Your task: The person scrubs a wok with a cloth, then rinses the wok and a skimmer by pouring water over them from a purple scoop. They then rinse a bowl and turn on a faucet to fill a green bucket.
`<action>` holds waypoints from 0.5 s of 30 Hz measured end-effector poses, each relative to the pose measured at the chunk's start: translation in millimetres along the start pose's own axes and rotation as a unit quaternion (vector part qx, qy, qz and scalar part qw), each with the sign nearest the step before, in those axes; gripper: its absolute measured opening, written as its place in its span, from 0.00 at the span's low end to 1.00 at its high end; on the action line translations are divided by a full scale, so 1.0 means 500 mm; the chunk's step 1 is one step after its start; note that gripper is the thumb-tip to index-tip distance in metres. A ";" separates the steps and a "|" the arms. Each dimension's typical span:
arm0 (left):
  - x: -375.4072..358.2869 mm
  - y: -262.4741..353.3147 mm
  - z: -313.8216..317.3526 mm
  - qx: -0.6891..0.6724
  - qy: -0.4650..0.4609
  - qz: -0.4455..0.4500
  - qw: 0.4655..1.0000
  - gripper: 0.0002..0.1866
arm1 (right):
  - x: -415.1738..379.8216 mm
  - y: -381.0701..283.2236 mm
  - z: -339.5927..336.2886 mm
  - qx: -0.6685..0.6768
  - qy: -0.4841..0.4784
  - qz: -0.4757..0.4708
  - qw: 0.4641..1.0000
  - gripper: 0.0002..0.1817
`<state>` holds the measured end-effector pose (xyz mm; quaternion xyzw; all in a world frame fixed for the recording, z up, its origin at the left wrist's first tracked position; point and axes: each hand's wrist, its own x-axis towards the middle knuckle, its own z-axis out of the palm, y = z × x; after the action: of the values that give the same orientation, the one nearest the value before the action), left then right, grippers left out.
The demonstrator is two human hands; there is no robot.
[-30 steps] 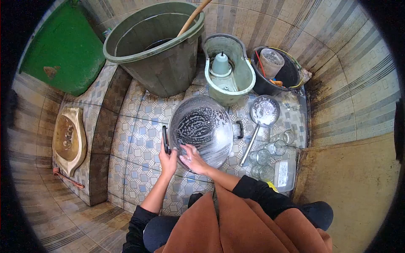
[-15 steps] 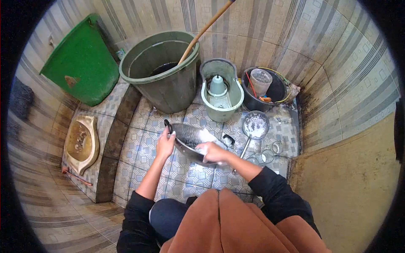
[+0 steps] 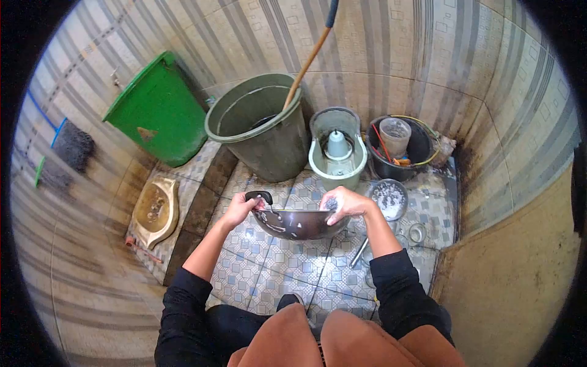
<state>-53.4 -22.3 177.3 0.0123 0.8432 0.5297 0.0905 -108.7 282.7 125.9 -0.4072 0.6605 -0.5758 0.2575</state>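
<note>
The left hand (image 3: 237,211) gripped the black handle (image 3: 259,196) of the wok (image 3: 299,224), held level; the right hand (image 3: 342,205) clutched its far rim, seemingly pressing a scrubber (image 3: 331,203).

Soft even daylight, heavy fisheye warp, black vignette corners, mild blur.

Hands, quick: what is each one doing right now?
Left hand: closed on the black handle of the round metal wok.
Right hand: closed over the wok's far rim, gripping something small, unclear what.
</note>
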 end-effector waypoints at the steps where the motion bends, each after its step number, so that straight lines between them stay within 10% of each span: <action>1: -0.017 0.018 -0.006 -0.038 -0.013 -0.033 0.999 0.06 | -0.001 -0.012 -0.009 -0.050 0.005 -0.027 0.998 0.20; 5: -0.077 0.112 -0.006 -0.060 -0.039 -0.063 0.995 0.09 | -0.001 -0.042 -0.037 -0.039 0.076 -0.039 0.996 0.22; 11: -0.101 0.143 0.051 -0.226 0.175 -0.148 0.947 0.10 | 0.023 -0.049 -0.014 0.008 0.383 -0.013 0.924 0.19; 15: -0.121 0.153 0.075 -0.305 0.215 -0.122 0.920 0.14 | 0.020 -0.031 -0.016 0.431 0.401 -0.016 0.808 0.28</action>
<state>6.7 37.5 238.3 -0.2325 0.6353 0.7358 -0.0297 -116.6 278.7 144.0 0.0027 0.3820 -0.9177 0.1094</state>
